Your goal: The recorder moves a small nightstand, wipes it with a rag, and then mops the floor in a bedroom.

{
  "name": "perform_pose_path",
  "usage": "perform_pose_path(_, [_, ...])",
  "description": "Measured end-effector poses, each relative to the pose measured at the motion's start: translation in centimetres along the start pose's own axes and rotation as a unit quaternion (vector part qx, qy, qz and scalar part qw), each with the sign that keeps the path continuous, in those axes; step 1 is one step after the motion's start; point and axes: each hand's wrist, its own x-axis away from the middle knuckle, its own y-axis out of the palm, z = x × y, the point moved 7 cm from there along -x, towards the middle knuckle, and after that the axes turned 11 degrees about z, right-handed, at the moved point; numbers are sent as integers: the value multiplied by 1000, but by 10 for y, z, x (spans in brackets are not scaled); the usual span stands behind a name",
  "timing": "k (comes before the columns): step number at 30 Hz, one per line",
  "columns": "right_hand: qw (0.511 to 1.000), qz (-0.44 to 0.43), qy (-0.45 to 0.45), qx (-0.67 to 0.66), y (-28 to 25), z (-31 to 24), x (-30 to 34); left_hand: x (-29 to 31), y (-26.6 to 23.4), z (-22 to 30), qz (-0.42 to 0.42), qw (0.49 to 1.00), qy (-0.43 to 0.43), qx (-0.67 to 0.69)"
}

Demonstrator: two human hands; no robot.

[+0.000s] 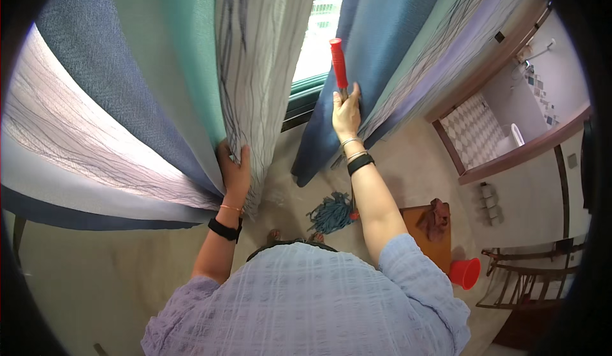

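Your pale blue checked shirt point(306, 298), nearest item. Mop point(339, 66), one: held in your right hand point(347, 118), red grip rising beyond the fingers, long axis running down past your wrist to a teal strand head point(330, 213) on the floor point(89, 286). Right fingers: curled about the pole, thumb and forefinger either side of it; the rest hidden. This hand is the nearer to the mop; the pole stands right of your left hand point(236, 174), well apart. Left fingers: at a fold of the left curtain point(262, 69), thumb apart from the others; you cannot tell how firmly they pinch. Right curtain point(389, 43): blue, just beside your right hand. Window point(319, 21): between the curtains. Outward, to your right: brown tabletop point(414, 225) bearing a maroon cloth point(437, 219); red bucket point(466, 274), just beside it.
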Motion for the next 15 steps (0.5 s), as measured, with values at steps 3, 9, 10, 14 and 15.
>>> perform_pose_path(3, [992, 2, 56, 111, 3, 6, -14, -6, -5, 14, -32, 994, 97, -38])
perform_pose_path(9, [979, 6, 41, 201, 8, 17, -30, 17, 18, 36, -83, 988, 126, 35])
perform_pose_path(10, [977, -1, 49, 207, 8, 23, -32, 22, 26, 39, -112, 984, 137, 33])
perform_pose_path(14, [967, 11, 30, 253, 2, 27, -34, 41, 50, 52, -191, 970, 136, 61])
perform_pose_path(15, [963, 26, 19, 266, -1, 24, -38, 45, 54, 52, -215, 966, 127, 73])
